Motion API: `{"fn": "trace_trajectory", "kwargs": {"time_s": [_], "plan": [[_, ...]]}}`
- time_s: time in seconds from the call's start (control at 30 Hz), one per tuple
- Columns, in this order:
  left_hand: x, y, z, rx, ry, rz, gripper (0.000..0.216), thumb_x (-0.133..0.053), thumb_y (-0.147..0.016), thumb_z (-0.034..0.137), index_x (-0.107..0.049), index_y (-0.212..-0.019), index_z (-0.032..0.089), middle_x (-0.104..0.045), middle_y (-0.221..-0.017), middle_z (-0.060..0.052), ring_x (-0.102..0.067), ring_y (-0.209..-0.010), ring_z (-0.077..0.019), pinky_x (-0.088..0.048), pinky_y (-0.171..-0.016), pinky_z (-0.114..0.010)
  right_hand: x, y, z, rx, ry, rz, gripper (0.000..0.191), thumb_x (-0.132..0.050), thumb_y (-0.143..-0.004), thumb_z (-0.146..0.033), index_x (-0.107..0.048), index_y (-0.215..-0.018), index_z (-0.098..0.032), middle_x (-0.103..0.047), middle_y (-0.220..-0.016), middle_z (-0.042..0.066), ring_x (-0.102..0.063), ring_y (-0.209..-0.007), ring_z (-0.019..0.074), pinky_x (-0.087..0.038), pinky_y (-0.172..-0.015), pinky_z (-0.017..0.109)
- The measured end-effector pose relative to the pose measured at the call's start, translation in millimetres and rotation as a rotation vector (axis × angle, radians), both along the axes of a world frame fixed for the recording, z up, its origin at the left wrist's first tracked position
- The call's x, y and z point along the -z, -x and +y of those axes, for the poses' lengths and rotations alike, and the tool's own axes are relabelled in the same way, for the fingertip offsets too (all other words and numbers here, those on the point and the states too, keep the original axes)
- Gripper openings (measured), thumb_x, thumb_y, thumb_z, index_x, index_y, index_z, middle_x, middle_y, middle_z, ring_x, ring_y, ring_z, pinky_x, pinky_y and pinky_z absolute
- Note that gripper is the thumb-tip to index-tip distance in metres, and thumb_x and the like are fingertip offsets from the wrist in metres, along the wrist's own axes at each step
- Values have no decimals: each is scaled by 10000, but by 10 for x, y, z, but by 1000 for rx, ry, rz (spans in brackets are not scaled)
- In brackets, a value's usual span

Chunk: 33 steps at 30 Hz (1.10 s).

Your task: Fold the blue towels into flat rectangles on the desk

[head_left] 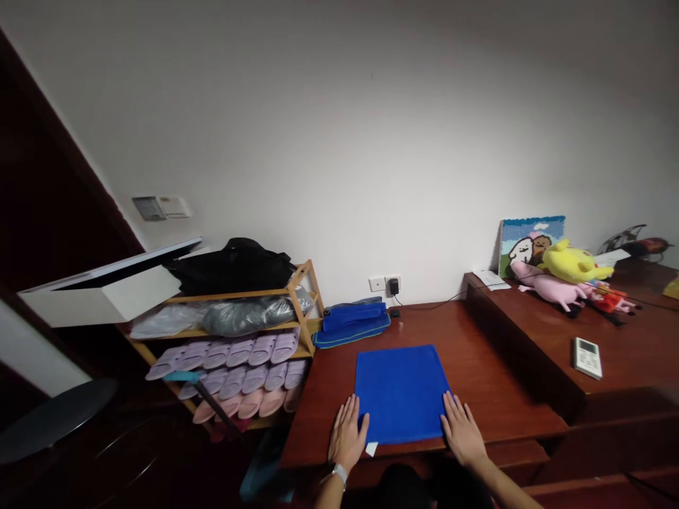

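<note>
A folded blue cloth (400, 391) lies flat on the dark red wooden table (477, 367), with a small white tag showing at its near left corner. My left hand (347, 435) rests flat at the cloth's near left corner, fingers stretched out and touching its edge. My right hand (462, 433) lies flat at the near right corner, fingers spread along that edge. Neither hand holds anything. A stack of folded blue cloths (353, 322) sits further back by the wall.
A wooden shoe rack (305, 304) with several purple and pink slippers (238, 371) stands left of the table, a black bag (233, 265) on top. On the raised surface to the right sit plush toys (570, 276), a picture (530, 240) and a white remote (587, 357). A charger (393, 285) is plugged into the wall.
</note>
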State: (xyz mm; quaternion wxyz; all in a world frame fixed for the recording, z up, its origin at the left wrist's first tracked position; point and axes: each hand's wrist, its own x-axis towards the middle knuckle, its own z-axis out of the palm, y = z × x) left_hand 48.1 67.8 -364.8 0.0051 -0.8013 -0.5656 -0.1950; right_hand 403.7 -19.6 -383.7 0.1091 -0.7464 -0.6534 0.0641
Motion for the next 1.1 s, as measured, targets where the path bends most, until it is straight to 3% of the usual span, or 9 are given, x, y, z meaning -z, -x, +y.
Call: {"fn": "trace_trajectory", "kwargs": {"time_s": [0.13, 0.2, 0.27, 0.37, 0.47, 0.57, 0.67, 0.93, 1.1], "plan": [[-84, -6, -81, 46, -26, 15, 592, -328, -1065, 471, -378, -1607, 238, -466, -1628, -52, -420, -1507, -246, -355, -1263, -494, 16, 21, 3, 7, -83, 44, 639, -242, -1041, -426, -304, -1621, -165, -284, -1684, 34, -218, -1580, 242, -179, -1299, 496], [-130, -157, -156, 107, -47, 30, 583, -325, -1067, 450, -336, -1623, 273, -428, -1650, -22, -391, -1524, -248, -350, -1267, -501, 66, 21, 17, 6, -121, 61, 632, -247, -1041, -418, -310, -1618, -168, -294, -1679, 34, -237, -1575, 244, -195, -1296, 498], [-173, -484, -254, 211, -57, 42, 579, -301, -1074, 421, -286, -1637, 291, -376, -1675, -2, -354, -1542, -244, -347, -1271, -498, 125, 12, 33, 1, -149, 71, 626, -248, -1040, -408, -316, -1614, -166, -301, -1675, 36, -249, -1571, 244, -208, -1293, 496], [-200, -1233, -411, 396, -6, 49, 598, -283, -1078, 418, -211, -1655, 276, -296, -1702, -2, -307, -1561, -239, -340, -1277, -482, 215, -15, 48, -14, -187, 74, 614, -264, -1038, -420, -316, -1614, -213, -309, -1673, 26, -264, -1566, 254, -229, -1282, 513], [-154, -1931, -509, 427, 88, 32, 613, -245, -1083, 437, -193, -1656, 227, -261, -1707, -37, -274, -1572, -233, -327, -1284, -476, 313, -42, 60, -50, -218, 53, 607, -302, -1028, -402, -320, -1612, -238, -311, -1671, 34, -275, -1562, 272, -239, -1273, 534], [-57, -2193, -521, 435, 156, 28, 628, -205, -1083, 464, -177, -1656, 209, -231, -1712, -51, -242, -1580, -224, -306, -1294, -476, 383, -54, 71, -68, -222, 30, 602, -338, -1013, -360, -353, -1601, -233, -311, -1669, 44, -265, -1565, 276, -218, -1280, 531], [22, -1949, -478, 385, 142, 43, 650, -216, -1078, 500, -163, -1658, 211, -227, -1713, -59, -232, -1582, -245, -297, -1293, -497, 363, -47, 68, -59, -227, 27, 597, -312, -1028, -391, -365, -1599, -223, -314, -1667, 46, -269, -1564, 270, -223, -1279, 531], [-9, -389, -402, 52, 133, 150, 704, -262, -1064, 586, -160, -1660, 226, -266, -1696, -77, -277, -1561, -290, -317, -1274, -534, 164, 0, 17, -2, -149, 21, 650, -239, -1028, -407, -353, -1603, -127, -315, -1671, 58, -265, -1564, 246, -228, -1287, 494], [-15, -32, -490, 27, 145, 126, 723, -254, -1063, 600, -182, -1658, 196, -225, -1707, -77, -247, -1572, -261, -320, -1277, -492, 124, -14, 15, -7, -142, 34, 652, -234, -1023, -391, -367, -1597, -109, -342, -1662, 82, -286, -1558, 255, -224, -1287, 491]]}}
